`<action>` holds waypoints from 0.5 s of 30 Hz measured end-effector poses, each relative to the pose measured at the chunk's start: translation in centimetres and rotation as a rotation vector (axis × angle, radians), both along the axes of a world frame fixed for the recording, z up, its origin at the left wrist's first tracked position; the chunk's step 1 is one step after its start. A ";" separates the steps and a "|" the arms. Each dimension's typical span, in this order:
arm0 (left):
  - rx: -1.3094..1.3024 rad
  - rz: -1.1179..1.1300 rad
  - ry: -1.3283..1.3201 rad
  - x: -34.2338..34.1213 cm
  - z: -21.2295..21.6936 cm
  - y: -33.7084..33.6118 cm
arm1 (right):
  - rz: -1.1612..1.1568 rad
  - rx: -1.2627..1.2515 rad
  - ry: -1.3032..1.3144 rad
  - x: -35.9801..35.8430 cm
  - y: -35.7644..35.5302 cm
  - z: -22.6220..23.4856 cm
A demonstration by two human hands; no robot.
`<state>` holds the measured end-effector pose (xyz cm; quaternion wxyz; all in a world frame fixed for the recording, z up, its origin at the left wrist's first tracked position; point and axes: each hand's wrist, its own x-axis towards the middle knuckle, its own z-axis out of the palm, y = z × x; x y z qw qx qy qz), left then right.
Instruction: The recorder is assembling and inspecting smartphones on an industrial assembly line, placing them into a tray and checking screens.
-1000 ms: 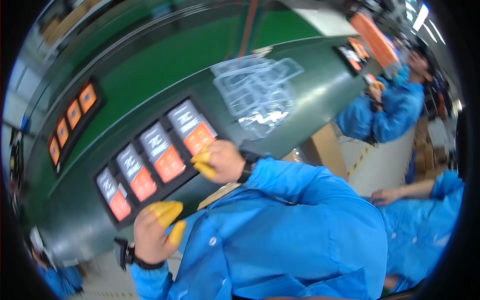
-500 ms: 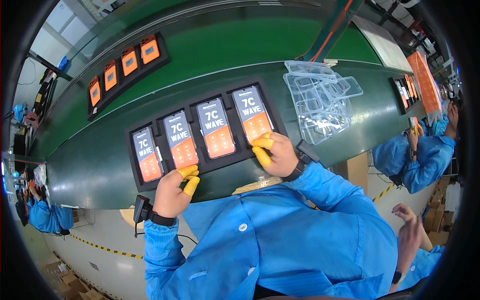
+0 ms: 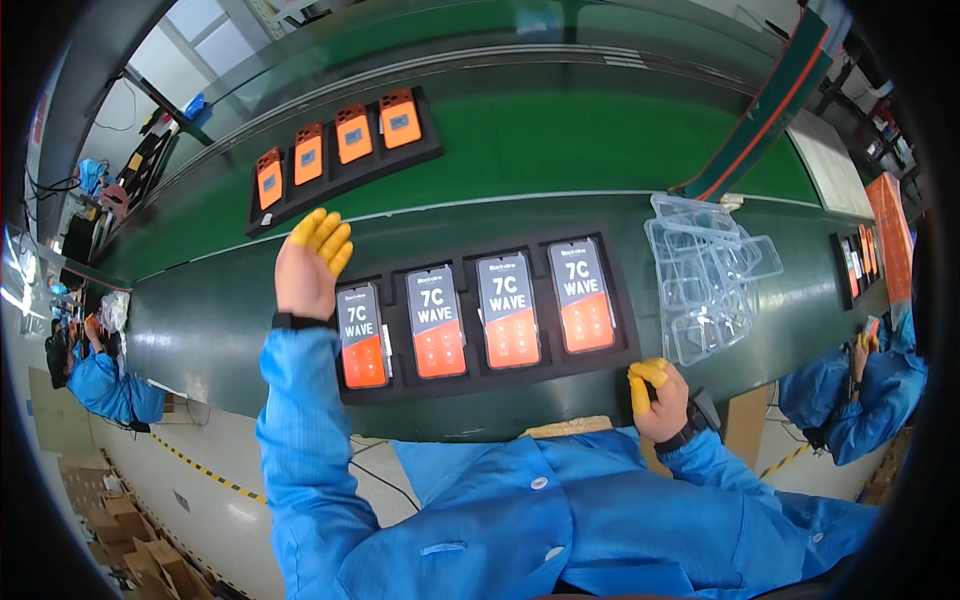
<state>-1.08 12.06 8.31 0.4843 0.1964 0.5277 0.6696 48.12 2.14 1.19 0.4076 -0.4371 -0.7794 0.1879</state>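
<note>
Four phones in black tray (image 3: 630,352) on green conveyor (image 3: 560,130), left hand (image 3: 307,268) spread, right hand (image 3: 660,398) curled empty.

Single head-worn fisheye view, looking steeply down from above over person's own chest and blue sleeves. Facing forward across green tabletop (image 3: 560,140); black tray (image 3: 400,385) sitting close below lens. Edges bending toward dark circular rim. No second view sharing scene.
</note>
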 end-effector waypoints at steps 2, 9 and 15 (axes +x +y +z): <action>-0.049 0.097 0.015 -1.1 -1.4 4.0 | -0.042 -0.014 -0.019 0.2 0.0 -0.6; -0.345 0.380 -0.092 -2.0 -5.0 12.9 | -0.052 -0.093 -0.048 0.1 0.7 -0.5; -0.315 0.509 -0.227 -2.4 -5.3 16.1 | -0.060 -0.112 -0.038 0.3 0.8 -1.0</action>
